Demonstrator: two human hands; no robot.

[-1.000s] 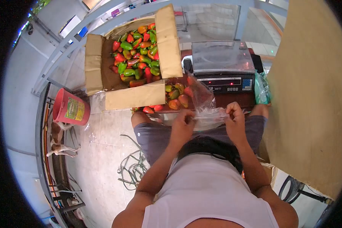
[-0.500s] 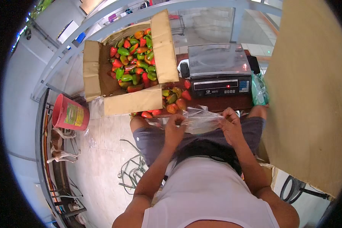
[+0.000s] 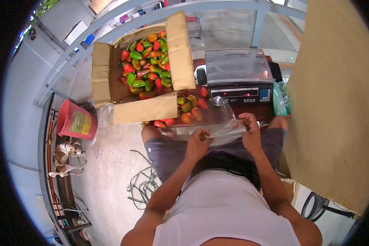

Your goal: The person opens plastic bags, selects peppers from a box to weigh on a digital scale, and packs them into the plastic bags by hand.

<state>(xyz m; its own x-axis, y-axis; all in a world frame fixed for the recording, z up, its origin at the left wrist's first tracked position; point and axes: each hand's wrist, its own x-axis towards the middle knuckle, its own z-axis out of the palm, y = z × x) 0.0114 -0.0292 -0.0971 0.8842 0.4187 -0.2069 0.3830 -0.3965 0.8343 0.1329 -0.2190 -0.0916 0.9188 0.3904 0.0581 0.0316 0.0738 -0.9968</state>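
Note:
A clear plastic bag (image 3: pixel 225 132) is stretched between my two hands above my lap. My left hand (image 3: pixel 199 143) pinches its left edge, and my right hand (image 3: pixel 251 130) has hold of the opposite edge. The bag's far part rises toward a digital scale (image 3: pixel 240 93) with red lights on its display. Left of the bag, several red and green peppers (image 3: pixel 187 107) lie loose on a dark red table (image 3: pixel 217 117). Beyond them an open cardboard box (image 3: pixel 145 107) holds many more peppers (image 3: pixel 145 61).
A pink bucket (image 3: pixel 76 119) stands on the floor at the left, with a brown and white dog (image 3: pixel 65 153) near it. Green straps (image 3: pixel 141 186) lie tangled on the tiles. A green plastic bag (image 3: pixel 281 100) hangs beside the scale. A large brown board (image 3: pixel 336 106) rises at the right.
The bag was spread low between my hands half a second ago; its far part now stands up toward the scale. The dog has raised its head into view.

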